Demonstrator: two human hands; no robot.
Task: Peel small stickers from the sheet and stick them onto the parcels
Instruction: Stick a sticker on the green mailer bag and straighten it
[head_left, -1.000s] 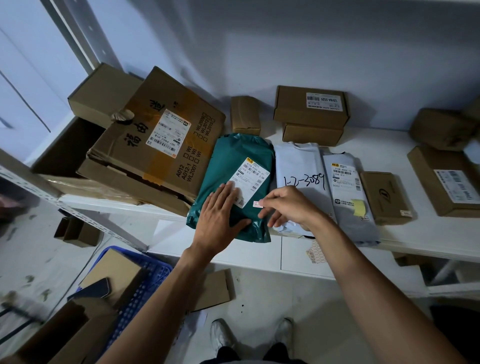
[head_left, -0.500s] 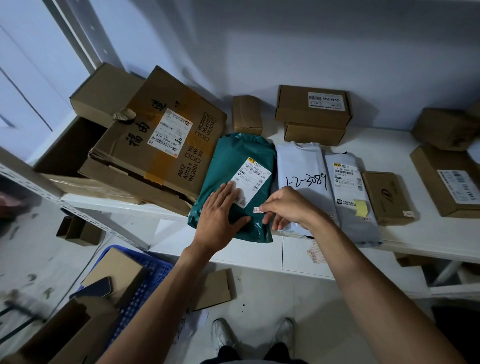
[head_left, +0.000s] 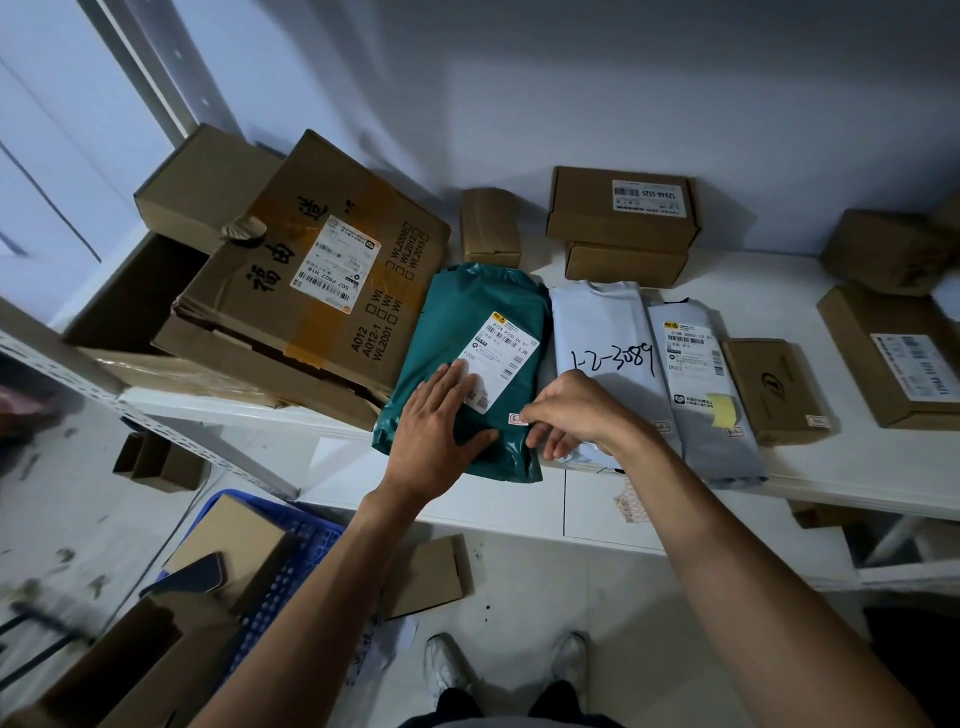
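A green plastic parcel (head_left: 467, 322) with a white shipping label lies on the white shelf (head_left: 857, 457). My left hand (head_left: 436, 426) rests flat on it, fingers apart, pressing it down. My right hand (head_left: 566, 415) pinches a small white sticker with red print (head_left: 516, 419) and holds it against the parcel's lower right part. The sticker sheet (head_left: 631, 506) lies on the lower shelf board below my right forearm. Two grey parcels (head_left: 602, 332) (head_left: 701, 384) lie to the right, each with a small sticker near its front edge.
A big taped carton (head_left: 311, 291) leans on the left of the shelf. Small brown boxes (head_left: 623, 208) (head_left: 769, 389) (head_left: 893, 353) stand behind and to the right. On the floor are a blue crate (head_left: 291, 540), loose cartons and my shoes (head_left: 447, 665).
My right hand has brought the small sticker down and slightly left onto the green parcel's surface. My left hand has stayed flat on the parcel.
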